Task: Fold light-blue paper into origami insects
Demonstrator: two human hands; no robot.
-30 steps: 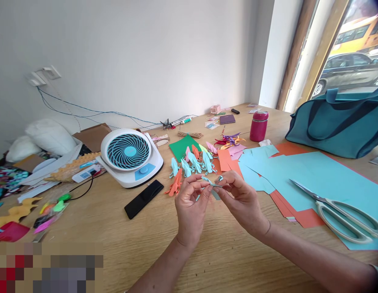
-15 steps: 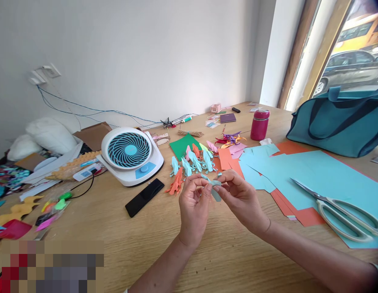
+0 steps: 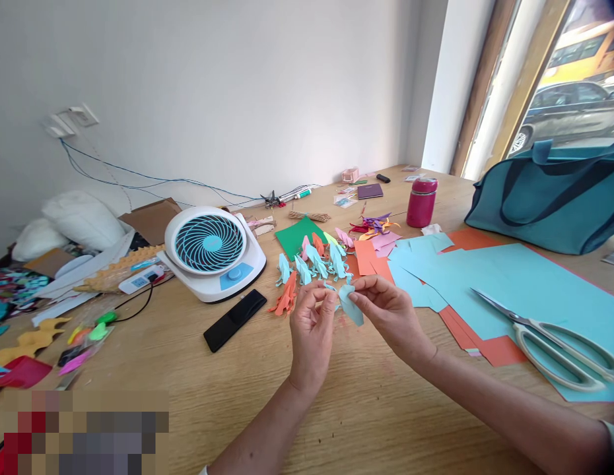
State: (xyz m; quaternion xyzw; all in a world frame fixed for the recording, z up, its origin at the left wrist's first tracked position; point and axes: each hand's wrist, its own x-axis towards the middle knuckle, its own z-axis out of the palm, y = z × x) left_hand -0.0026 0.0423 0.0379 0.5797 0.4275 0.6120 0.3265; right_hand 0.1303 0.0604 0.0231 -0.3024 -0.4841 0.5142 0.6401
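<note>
Above the wooden table [image 3: 198,382], both my hands pinch one small light-blue folded paper figure [image 3: 348,305]. My left hand [image 3: 313,330] grips its left end between thumb and fingertips. My right hand [image 3: 392,316] holds its right side, fingers curled. Just behind my hands stands a row of finished folded paper figures [image 3: 314,264], light blue, orange and pink. An orange figure [image 3: 286,300] lies to the left of my left hand.
A white and blue desk fan [image 3: 211,251] and a black case [image 3: 234,320] lie left of the hands. Light-blue and orange paper sheets [image 3: 485,277] with large scissors [image 3: 549,340] lie right. A red flask [image 3: 420,202] and teal bag [image 3: 549,198] stand behind. Clutter fills the far left.
The blue paper figure has turned between my fingers, its broad flap now hanging downward. Both hands stay at the same spot above the table.
</note>
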